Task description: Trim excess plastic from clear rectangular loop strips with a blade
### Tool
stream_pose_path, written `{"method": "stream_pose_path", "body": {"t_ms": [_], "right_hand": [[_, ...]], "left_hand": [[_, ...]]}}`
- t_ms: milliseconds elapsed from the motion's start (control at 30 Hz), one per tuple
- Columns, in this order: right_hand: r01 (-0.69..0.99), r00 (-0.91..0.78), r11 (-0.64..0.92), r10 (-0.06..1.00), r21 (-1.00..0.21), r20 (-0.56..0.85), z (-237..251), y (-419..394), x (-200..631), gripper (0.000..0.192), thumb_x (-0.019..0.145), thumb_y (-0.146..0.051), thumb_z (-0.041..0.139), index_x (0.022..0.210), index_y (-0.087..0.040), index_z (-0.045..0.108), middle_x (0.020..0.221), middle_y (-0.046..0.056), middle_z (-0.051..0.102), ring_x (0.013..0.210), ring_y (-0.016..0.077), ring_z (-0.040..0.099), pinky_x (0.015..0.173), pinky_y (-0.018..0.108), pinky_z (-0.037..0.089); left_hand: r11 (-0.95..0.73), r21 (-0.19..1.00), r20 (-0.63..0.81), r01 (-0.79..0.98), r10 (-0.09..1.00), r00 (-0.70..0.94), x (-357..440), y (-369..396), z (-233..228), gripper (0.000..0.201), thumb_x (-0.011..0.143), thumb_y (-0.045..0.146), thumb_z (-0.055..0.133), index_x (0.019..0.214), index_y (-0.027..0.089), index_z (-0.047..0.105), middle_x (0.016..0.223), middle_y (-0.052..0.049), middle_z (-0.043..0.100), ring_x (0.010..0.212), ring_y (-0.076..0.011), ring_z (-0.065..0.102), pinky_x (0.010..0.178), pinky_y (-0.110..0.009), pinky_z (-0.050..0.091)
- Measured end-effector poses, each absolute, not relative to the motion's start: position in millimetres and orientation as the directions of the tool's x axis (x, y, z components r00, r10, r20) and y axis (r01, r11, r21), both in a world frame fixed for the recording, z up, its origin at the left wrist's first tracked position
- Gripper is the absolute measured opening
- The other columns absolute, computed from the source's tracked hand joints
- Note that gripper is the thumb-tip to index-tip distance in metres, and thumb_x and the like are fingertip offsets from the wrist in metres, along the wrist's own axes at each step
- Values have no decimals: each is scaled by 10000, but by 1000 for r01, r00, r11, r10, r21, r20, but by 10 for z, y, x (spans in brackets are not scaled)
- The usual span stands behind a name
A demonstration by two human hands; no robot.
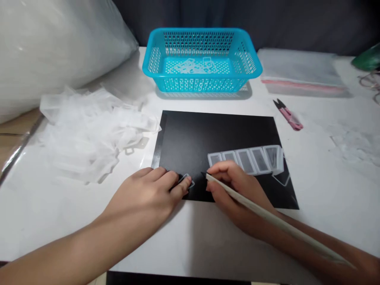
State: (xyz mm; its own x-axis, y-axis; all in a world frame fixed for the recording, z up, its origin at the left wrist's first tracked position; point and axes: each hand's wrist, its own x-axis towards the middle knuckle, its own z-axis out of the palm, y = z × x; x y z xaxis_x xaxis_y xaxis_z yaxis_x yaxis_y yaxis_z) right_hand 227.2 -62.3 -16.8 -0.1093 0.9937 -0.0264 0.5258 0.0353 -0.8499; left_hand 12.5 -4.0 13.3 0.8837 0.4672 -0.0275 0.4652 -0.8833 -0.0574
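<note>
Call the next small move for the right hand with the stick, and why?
Probably bring the stick's dark tip left onto the small clear frame piece. The left hand pins that piece on the black mat, and the right hand holds the tip just beside it, apart.

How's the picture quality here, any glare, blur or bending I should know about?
Head view: soft glare runs along the left edge of the black mat; the table is evenly lit, with a faint shadow under the blue basket. The hands and the clear strip are sharp, the big plastic bag looks washed out, and edges bow outward from the wide lens.
</note>
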Motion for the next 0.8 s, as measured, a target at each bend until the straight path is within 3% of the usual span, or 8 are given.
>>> {"method": "stream_pose_path", "body": {"t_ms": [267, 800], "right_hand": [[542, -187, 41, 980, -840, -73, -123, -601, 2292, 99, 850, -200, 583, 908, -221, 660, 747, -39, 712, 614, 110, 649, 551, 218, 434], [595, -218, 113, 976, -796, -24, -138, -611, 2224, 101, 875, -203, 564, 907, -216, 659, 786, -33, 734, 680, 127, 688, 626, 235, 472]], "left_hand": [[-902, -12, 14, 431, 431, 902, 115, -16, 117, 446, 868, 55, 331, 1147, 136, 669, 701, -50, 579, 579, -207, 591, 500, -323, 499], [-892, 48, 34, 450, 452, 892, 105, -3, 51, 378, 967, 136, 327, 1139, 138, 664, 706, -38, 582, 600, -202, 606, 521, -324, 493]]}}
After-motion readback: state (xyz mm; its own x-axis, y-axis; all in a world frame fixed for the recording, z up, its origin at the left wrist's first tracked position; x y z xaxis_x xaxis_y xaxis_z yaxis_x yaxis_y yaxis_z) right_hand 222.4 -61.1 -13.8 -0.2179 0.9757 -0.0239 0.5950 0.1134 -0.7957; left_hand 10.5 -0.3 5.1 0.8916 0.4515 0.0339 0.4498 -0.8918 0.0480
